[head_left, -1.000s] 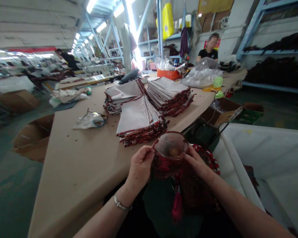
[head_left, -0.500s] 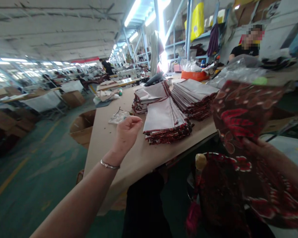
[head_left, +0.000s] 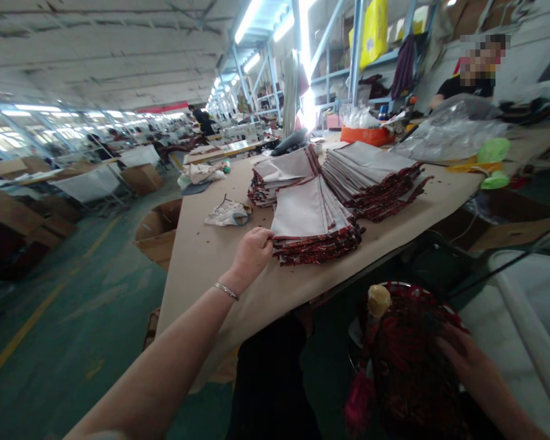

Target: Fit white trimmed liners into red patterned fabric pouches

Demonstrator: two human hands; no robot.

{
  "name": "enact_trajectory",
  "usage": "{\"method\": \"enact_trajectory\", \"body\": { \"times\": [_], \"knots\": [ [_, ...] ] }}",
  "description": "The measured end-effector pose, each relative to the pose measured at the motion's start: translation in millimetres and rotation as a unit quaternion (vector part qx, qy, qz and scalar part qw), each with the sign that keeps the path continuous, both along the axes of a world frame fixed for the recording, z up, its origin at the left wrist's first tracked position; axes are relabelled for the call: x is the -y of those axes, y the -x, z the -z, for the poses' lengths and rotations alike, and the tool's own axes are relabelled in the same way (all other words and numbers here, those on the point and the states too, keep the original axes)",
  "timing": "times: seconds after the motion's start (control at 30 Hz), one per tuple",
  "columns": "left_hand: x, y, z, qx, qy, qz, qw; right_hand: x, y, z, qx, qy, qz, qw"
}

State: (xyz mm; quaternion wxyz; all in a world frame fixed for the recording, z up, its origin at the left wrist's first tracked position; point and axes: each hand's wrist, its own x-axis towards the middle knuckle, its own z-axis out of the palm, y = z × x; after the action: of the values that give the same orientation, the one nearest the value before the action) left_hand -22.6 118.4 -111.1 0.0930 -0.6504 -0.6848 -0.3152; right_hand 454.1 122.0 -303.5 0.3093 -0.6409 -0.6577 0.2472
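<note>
Grey cloth pieces with red patterned edges lie in a stack (head_left: 314, 223) at the near edge of the counter (head_left: 201, 256), and the left hand (head_left: 252, 250) is at the stack's near left corner, fingers curled together and touching the top layers; whether they already pinch one piece cannot be told. Taking only the top piece looks best done by rolling the thumb over that corner to part one layer, then lifting it toward the near side, so the fanned pile beneath is not dragged off the counter. The right hand (head_left: 462, 357), blurred, lies spread on the red cloth (head_left: 407, 366) heaped below the counter, to the right of a pale peg (head_left: 378, 299); keeping it pressed there should stop the heap sliding. Two more stacks (head_left: 371, 174) sit farther along, well clear of the reach.
</note>
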Motion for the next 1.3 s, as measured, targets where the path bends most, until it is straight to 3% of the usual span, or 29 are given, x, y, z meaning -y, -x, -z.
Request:
{"method": "enact_trajectory", "body": {
  "times": [0.07,0.13,0.27,0.37,0.53,0.73,0.93,1.03,1.17,1.3],
  "knots": [
    [-3.6,-0.6,-4.7,-0.015,0.006,-0.01,1.0,-7.8,13.3,-27.2,-0.033,0.001,-0.008,0.999],
    [-7.0,-1.8,-11.2,-0.015,0.009,-0.007,1.0,-15.3,38.8,-69.9,-0.066,-0.022,-0.032,0.997],
    [-7.3,-1.1,-24.4,0.015,0.03,0.037,0.999,-25.2,101.1,-160.4,-0.095,-0.14,-0.174,0.97],
    [1.0,2.9,-27.8,0.044,0.056,0.076,0.995,-23.8,133.2,-194.8,-0.136,-0.214,-0.249,0.935],
    [11.4,9.2,-19.8,0.059,0.048,0.056,0.996,-9.8,151.5,-195.5,-0.162,-0.22,-0.303,0.913],
    [2.0,9.4,-11.5,0.021,0.033,0.06,0.997,-3.6,155.4,-194.1,-0.141,-0.218,-0.327,0.909],
    [-5.0,4.3,-17.9,0.018,0.013,0.029,0.999,-19.9,185.6,-216.2,-0.113,-0.249,-0.384,0.882],
    [-4.8,-8.4,-29.8,0.014,-0.015,-0.007,1.0,-35.1,224.2,-237.3,-0.009,-0.299,-0.387,0.872],
    [5.7,-34.0,-51.5,0.023,-0.065,-0.004,0.998,-50.0,272.3,-260.5,0.165,-0.337,-0.366,0.852],
    [31.4,-49.9,-64.1,0.038,-0.079,0.009,0.996,-62.2,277.1,-262.2,0.266,-0.326,-0.361,0.832]
  ]
}}
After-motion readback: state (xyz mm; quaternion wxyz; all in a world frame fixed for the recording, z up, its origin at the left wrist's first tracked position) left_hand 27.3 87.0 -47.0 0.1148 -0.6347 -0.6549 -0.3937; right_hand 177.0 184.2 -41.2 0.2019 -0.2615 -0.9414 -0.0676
